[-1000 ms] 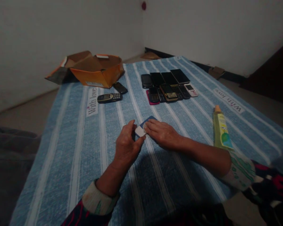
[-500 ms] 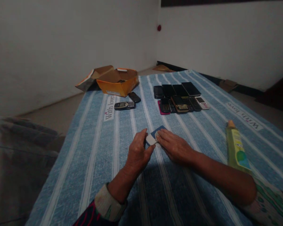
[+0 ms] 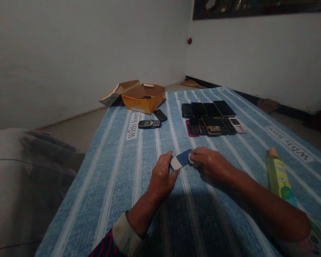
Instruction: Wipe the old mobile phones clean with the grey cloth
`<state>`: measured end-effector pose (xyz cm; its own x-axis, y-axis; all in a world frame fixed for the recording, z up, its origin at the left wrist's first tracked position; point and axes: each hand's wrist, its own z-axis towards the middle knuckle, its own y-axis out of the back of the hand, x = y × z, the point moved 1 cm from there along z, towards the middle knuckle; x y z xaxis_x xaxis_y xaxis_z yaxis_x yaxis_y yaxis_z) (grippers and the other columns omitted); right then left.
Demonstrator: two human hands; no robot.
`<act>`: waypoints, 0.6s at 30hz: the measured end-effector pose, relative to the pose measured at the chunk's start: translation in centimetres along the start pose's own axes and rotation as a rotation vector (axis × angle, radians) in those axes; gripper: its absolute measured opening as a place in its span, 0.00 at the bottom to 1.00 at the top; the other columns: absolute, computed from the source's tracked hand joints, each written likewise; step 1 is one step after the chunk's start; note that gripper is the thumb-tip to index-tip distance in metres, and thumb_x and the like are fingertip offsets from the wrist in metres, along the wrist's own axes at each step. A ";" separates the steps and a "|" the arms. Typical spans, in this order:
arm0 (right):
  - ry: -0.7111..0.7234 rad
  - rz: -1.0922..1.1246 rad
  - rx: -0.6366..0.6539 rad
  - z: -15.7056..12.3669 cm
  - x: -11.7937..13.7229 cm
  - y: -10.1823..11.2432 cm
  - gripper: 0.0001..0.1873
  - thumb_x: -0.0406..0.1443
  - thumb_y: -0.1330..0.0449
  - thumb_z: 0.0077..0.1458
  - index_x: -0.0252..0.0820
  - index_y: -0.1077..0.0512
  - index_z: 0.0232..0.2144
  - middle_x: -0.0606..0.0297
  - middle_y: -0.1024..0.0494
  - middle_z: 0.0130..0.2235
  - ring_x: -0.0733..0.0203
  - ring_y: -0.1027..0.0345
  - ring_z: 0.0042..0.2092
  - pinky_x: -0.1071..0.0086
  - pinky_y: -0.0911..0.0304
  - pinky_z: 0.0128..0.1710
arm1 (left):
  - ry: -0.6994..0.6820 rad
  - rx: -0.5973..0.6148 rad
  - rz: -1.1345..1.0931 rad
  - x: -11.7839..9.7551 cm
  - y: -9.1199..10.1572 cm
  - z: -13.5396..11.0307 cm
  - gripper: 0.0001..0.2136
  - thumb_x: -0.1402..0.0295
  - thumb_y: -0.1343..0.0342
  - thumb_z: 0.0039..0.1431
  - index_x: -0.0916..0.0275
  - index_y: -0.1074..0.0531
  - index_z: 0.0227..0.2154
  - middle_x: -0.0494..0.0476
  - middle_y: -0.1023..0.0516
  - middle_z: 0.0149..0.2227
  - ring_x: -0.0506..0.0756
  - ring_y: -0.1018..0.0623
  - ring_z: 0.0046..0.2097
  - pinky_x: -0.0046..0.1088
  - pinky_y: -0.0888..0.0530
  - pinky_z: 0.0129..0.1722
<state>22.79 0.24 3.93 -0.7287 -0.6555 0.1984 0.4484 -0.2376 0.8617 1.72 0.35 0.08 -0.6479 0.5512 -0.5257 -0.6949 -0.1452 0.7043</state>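
An open orange box (image 3: 143, 104) sits on striped blue cloth (image 3: 123, 178), a dark-edged panel (image 3: 256, 9) on the wall (image 3: 256, 53).

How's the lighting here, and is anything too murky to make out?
Head view: dim throughout, with a dark shadow on the striped cloth below the right hand; same view: small lettering on the yellow-green bottle is too soft to read.

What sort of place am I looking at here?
Probably a room in a home, though that is a guess: a striped blue cloth printed "With love" is spread out, plain pale walls meet in a corner behind it, and a framed panel hangs at the upper right.
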 end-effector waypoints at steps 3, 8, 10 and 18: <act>-0.043 0.065 -0.089 0.3 -0.1 -0.5 0.19 0.22 0.51 0.57 0.39 0.27 0.45 0.54 0.23 0.44 0.54 0.30 0.47 0.59 0.31 0.45 | -0.009 0.003 -0.006 0.0 0.0 0.0 0.26 0.73 0.42 0.54 0.63 0.40 0.57 0.63 0.25 0.46 0.59 0.23 0.47 0.41 0.23 0.46; 0.051 -0.105 -0.136 -0.1 2.4 -4.0 0.17 0.26 0.53 0.62 0.34 0.29 0.49 0.47 0.25 0.50 0.49 0.34 0.54 0.56 0.32 0.47 | -0.002 -0.013 -0.012 0.4 -0.2 -0.3 0.26 0.72 0.43 0.55 0.63 0.40 0.57 0.63 0.25 0.47 0.59 0.23 0.47 0.40 0.23 0.46; 0.093 -0.211 -0.146 -0.5 3.5 -5.3 0.17 0.28 0.53 0.64 0.32 0.28 0.48 0.45 0.24 0.50 0.46 0.34 0.55 0.54 0.33 0.45 | -0.004 -0.015 -0.016 0.6 -0.4 -0.5 0.26 0.72 0.44 0.55 0.63 0.40 0.57 0.63 0.25 0.48 0.59 0.23 0.48 0.40 0.22 0.47; 0.120 -0.311 -0.205 -0.6 3.2 -5.7 0.16 0.27 0.53 0.64 0.33 0.27 0.47 0.48 0.22 0.48 0.47 0.31 0.53 0.50 0.38 0.51 | 0.016 -0.007 -0.029 0.4 -0.2 -0.5 0.25 0.72 0.44 0.55 0.64 0.40 0.57 0.64 0.25 0.47 0.60 0.23 0.48 0.40 0.22 0.46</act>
<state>18.23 -0.92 -0.68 -0.7857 -0.6060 -0.1243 0.3188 -0.5688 0.7582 1.44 0.16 -0.51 -0.6323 0.5423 -0.5534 -0.7155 -0.1348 0.6855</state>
